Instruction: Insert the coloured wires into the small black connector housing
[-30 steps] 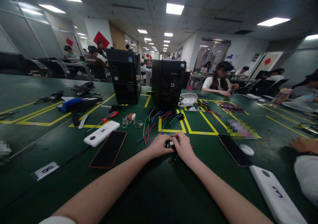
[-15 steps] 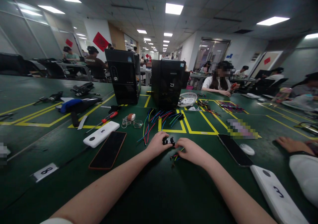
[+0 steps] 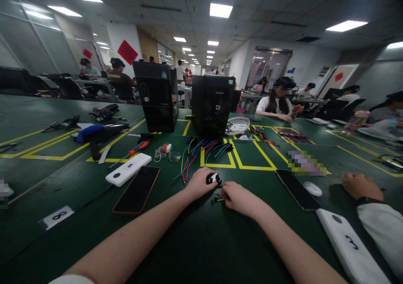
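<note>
Holding a small black-and-white part (image 3: 215, 178) in the closed grip of the left hand (image 3: 200, 181), at the near middle of the worktop (image 3: 189, 242). Pinching thin coloured wires (image 3: 218, 199) with dark ends in the right hand (image 3: 237, 195), just beside that part. Facing, farther back, a white basket (image 3: 243, 126) near a black computer tower (image 3: 212, 108), with contents too small to name.

The small part (image 3: 215, 178) is black and white, the tabletop (image 3: 195, 242) green.
</note>
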The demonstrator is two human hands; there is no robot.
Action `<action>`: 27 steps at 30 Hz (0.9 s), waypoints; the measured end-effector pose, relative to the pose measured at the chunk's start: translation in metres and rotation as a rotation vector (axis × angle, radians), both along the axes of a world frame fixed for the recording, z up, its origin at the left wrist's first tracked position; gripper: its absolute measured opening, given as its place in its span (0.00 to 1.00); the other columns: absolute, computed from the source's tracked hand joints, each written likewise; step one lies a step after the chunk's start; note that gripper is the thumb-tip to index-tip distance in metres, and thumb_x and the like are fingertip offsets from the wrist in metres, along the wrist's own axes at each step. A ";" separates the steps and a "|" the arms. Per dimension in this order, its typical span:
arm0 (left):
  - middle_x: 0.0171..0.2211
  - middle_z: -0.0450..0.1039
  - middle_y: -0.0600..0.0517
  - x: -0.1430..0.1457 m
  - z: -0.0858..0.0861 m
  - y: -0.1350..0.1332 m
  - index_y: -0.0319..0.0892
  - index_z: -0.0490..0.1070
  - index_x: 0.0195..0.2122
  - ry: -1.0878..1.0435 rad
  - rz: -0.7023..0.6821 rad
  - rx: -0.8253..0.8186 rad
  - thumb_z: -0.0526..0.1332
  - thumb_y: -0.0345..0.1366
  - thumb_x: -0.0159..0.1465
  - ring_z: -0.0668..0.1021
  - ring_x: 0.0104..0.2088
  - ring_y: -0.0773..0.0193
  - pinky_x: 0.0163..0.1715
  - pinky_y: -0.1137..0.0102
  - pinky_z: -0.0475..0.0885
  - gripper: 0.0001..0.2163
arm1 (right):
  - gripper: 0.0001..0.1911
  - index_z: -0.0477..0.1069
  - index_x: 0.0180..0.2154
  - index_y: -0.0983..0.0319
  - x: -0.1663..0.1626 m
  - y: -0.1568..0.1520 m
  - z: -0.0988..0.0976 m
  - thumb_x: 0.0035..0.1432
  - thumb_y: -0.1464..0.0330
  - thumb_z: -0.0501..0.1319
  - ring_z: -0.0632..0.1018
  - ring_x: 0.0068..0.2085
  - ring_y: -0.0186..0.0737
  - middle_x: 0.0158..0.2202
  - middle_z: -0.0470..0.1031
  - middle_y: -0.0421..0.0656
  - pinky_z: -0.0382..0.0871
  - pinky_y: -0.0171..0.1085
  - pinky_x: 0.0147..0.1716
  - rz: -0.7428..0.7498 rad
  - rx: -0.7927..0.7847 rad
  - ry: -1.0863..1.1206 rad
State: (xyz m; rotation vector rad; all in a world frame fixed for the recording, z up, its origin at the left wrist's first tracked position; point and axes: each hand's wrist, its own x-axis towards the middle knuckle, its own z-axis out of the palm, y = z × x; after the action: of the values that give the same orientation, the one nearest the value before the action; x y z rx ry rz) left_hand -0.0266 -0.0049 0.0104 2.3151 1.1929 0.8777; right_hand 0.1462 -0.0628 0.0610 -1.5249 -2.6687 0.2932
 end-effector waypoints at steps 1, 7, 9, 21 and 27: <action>0.41 0.70 0.48 0.000 0.000 0.000 0.43 0.71 0.42 -0.003 -0.004 -0.004 0.63 0.38 0.55 0.71 0.44 0.56 0.46 0.63 0.66 0.13 | 0.04 0.70 0.28 0.63 -0.001 -0.001 0.000 0.47 0.76 0.58 0.71 0.35 0.42 0.32 0.71 0.47 0.63 0.37 0.35 -0.005 0.011 -0.002; 0.41 0.65 0.48 -0.001 -0.005 0.004 0.43 0.72 0.43 -0.065 0.059 -0.002 0.66 0.38 0.53 0.70 0.44 0.57 0.47 0.64 0.66 0.16 | 0.04 0.67 0.31 0.63 0.004 0.003 -0.003 0.53 0.75 0.55 0.72 0.34 0.40 0.33 0.72 0.46 0.62 0.35 0.34 0.002 -0.004 0.085; 0.39 0.65 0.49 -0.002 -0.006 0.005 0.43 0.72 0.43 -0.053 0.045 -0.016 0.67 0.38 0.52 0.71 0.43 0.58 0.46 0.65 0.66 0.17 | 0.05 0.66 0.35 0.62 0.007 0.007 -0.004 0.57 0.72 0.52 0.72 0.32 0.38 0.33 0.72 0.46 0.61 0.34 0.31 -0.033 -0.025 0.135; 0.51 0.64 0.46 -0.002 -0.002 0.000 0.45 0.59 0.57 -0.164 -0.253 -0.103 0.65 0.31 0.52 0.71 0.49 0.59 0.52 0.64 0.64 0.30 | 0.14 0.70 0.41 0.60 0.006 0.016 -0.012 0.55 0.61 0.57 0.76 0.35 0.43 0.34 0.76 0.47 0.62 0.35 0.30 -0.240 0.100 0.072; 0.56 0.60 0.45 -0.003 0.002 -0.003 0.44 0.58 0.57 -0.122 -0.187 -0.050 0.60 0.32 0.56 0.63 0.57 0.56 0.59 0.59 0.57 0.26 | 0.12 0.72 0.33 0.63 0.056 0.034 0.002 0.50 0.61 0.59 0.77 0.33 0.45 0.33 0.76 0.50 0.64 0.36 0.27 -0.570 -0.033 -0.064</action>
State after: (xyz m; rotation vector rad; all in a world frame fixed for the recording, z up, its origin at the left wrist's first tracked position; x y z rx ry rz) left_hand -0.0295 -0.0077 0.0125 2.2546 0.9214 0.8960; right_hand 0.2017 -0.0292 0.0633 -2.2371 -2.1414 0.2548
